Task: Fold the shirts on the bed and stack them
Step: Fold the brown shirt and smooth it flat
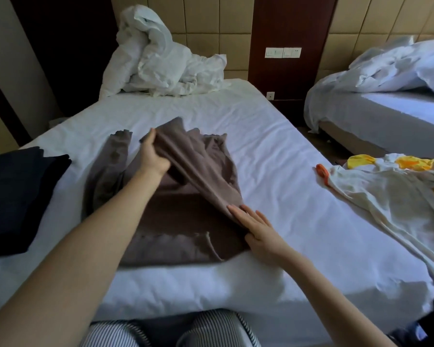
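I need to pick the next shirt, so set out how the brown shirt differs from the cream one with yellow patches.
Colour: the brown shirt is plain; the cream shirt bears yellow patches.
Handling: the left hand grips a lifted flap of the brown shirt and the right hand presses its edge; the cream shirt lies untouched.
Place: brown shirt mid-bed, cream shirt at the right edge, partly out of frame.
Both lie on one bed.

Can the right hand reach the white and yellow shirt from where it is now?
Probably yes: only bare sheet lies between the right hand and the white and yellow shirt, but that hand now presses the brown shirt flat.
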Motion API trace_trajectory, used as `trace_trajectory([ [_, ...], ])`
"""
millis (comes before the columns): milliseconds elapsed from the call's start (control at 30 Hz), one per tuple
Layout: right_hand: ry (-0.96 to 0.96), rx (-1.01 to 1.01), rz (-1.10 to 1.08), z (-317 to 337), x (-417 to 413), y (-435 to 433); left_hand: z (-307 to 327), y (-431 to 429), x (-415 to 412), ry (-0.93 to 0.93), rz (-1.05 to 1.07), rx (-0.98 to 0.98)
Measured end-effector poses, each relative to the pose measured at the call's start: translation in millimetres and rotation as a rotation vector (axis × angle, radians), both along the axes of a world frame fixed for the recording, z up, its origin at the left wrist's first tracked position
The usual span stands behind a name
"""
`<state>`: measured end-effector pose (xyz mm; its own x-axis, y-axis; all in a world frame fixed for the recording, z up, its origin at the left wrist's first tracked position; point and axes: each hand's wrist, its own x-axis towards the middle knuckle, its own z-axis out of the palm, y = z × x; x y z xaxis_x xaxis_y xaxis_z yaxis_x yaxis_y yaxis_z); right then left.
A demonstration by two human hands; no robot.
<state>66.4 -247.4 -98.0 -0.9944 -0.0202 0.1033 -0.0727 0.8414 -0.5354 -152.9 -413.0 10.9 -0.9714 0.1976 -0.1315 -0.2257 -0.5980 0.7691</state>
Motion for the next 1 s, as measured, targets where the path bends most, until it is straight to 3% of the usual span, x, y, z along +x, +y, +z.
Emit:
trace_trajectory([
  [100, 0.045, 0.047, -0.030, 3.4, -9.4, -20.8, -9.4, -52.7, -4.1, -0.031, 0.145, 0.004],
  [233, 0.039, 0.153, -0.054, 9.8, -24.8, -43.5, -18.8, -106.3, -20.6, -0.048, 0.152, -0.028],
  [367, -0.054, 0.406, -0.051, 14.1, -20.1, -41.1, -21.2, -132.4, -24.9, -0.058, 0.102, 0.002],
  [467, 0.038, 0.631, -0.195, 14.4, -7.4, -35.2, -18.7, -133.3, -26.9, -0.084, 0.114, -0.002],
  [533, -0.092, 0.720, -0.149, 18.8, 1.4, -25.8, -16.0, -131.0, -30.6, -0.069, 0.123, 0.002],
  [633, -0.426, 0.547, -0.045, 37.4, -3.6, -7.9, -13.2, -129.0, -35.3, -0.056, 0.110, 0.029],
  [667, -0.397, 0.461, -0.045, 44.1, -12.8, -5.4, -13.5, -129.5, -38.1, -0.059, 0.101, 0.041],
  [767, -0.039, 0.160, -0.106, 60.5, -55.0, -12.0, -18.0, -135.8, -45.6, -0.050, 0.071, 0.056],
  [833, -0.002, -0.011, -0.136, 64.5, -88.2, -24.7, -24.1, -140.0, -51.4, -0.044, 0.053, 0.060],
  [900, -0.093, 0.022, -0.119, 62.7, -119.6, -33.4, -27.5, -142.5, -54.8, -0.035, 0.032, 0.083],
  [1000, -0.221, 0.225, -0.110, 47.9, -149.7, -28.4, -29.5, -142.5, -59.1, -0.036, 0.008, 0.128],
])
